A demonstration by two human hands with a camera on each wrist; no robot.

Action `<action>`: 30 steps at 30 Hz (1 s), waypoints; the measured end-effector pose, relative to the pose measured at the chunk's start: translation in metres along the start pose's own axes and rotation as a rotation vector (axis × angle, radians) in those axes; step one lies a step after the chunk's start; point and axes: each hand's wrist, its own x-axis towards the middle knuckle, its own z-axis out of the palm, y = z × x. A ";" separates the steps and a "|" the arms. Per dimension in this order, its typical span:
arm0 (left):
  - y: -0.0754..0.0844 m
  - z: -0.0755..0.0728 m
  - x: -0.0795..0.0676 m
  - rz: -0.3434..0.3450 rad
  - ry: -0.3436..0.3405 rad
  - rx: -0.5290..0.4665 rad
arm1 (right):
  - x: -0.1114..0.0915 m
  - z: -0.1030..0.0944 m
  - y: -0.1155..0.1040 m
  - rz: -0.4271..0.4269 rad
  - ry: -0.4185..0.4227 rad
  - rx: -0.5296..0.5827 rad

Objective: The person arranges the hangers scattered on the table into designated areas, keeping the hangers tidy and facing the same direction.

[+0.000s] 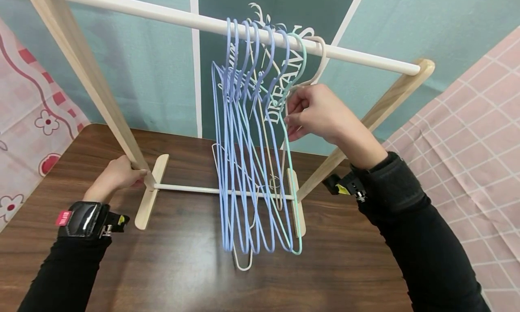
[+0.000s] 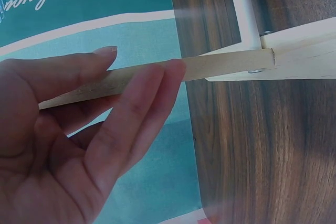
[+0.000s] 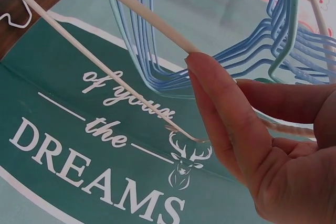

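My left hand [image 1: 118,174] grips the lower part of the left wooden post [image 1: 87,68] of a garment rack. In the left wrist view its thumb and fingers lie on either side of that post [image 2: 226,64]. Up at the white rod [image 1: 162,16], my right hand [image 1: 318,111] pinches a beige hanger whose hook [image 1: 322,52] sits over the rod. The right wrist view shows the hanger's bar [image 3: 142,15] running into the fingers. Just left of it hangs a mint green hanger [image 1: 304,54], then several blue hangers [image 1: 229,30] bunched together.
A white hanger [image 1: 243,269] lies on the brown wooden table [image 1: 162,271] below the row. The rack has wooden feet [image 1: 151,199] joined by a thin white crossbar [image 1: 187,188]. Behind hangs a green cloth [image 1: 276,2] with white lettering; pink cloths [image 1: 487,176] flank the table.
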 end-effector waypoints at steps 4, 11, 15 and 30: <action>0.000 0.000 0.000 -0.001 0.002 -0.011 | 0.002 0.002 0.000 -0.036 -0.004 -0.072; 0.000 0.001 -0.001 0.007 0.007 -0.012 | 0.007 0.007 -0.003 -0.020 -0.006 -0.066; 0.000 0.001 -0.001 0.011 0.006 -0.003 | 0.008 0.009 -0.005 -0.020 -0.002 -0.074; -0.001 -0.001 -0.002 0.000 0.008 -0.014 | 0.013 0.018 -0.013 -0.034 0.010 -0.098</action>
